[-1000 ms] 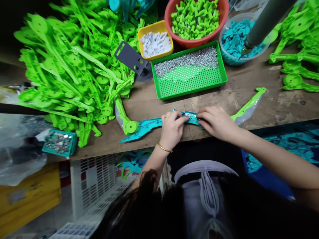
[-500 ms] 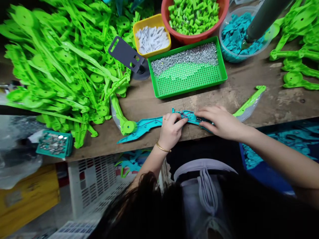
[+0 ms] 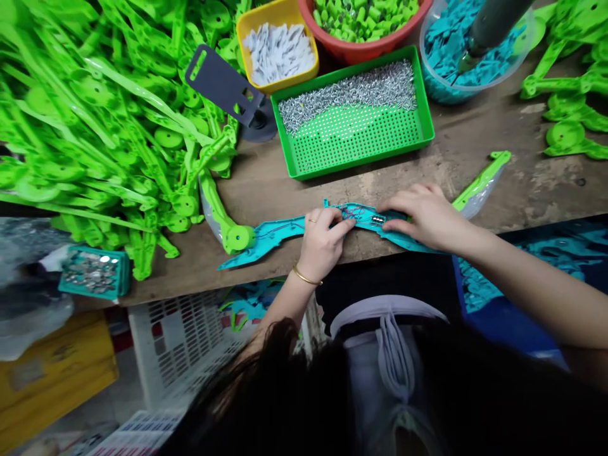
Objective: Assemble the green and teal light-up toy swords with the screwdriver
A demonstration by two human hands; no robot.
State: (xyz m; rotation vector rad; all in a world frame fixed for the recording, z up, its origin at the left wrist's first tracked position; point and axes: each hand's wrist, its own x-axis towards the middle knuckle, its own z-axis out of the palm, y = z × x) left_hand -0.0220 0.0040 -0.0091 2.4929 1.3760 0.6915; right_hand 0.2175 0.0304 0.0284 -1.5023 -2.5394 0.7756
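Note:
A long turquoise bow-shaped plastic shell (image 3: 273,238) lies on the bench, its hollow side up, with thin dark wires running inside. My left hand (image 3: 323,240) is closed over its middle, fingertips pinching down among the wires; what exactly they press is hidden. My right hand (image 3: 425,215) grips the shell farther right, thumb inside and fingers along its upper edge. Between those fingertips a small silver and black part (image 3: 378,219) shows in the shell. A lime-green limb (image 3: 237,237) with a round end joins the left part, and another green limb (image 3: 482,183) extends beyond my right hand.
A green tray (image 3: 354,142) of screws stands behind the shell. Around it are a yellow bin (image 3: 242,31) of white pieces, a red bowl (image 3: 349,52) of green pieces and a clear tub (image 3: 439,82) of turquoise parts. Green limbs (image 3: 109,120) pile up at left.
The right thumb and fingers have spread slightly and shifted right, leaving the silver part more exposed. The left hand stays at the wires. The whole view has shifted a little.

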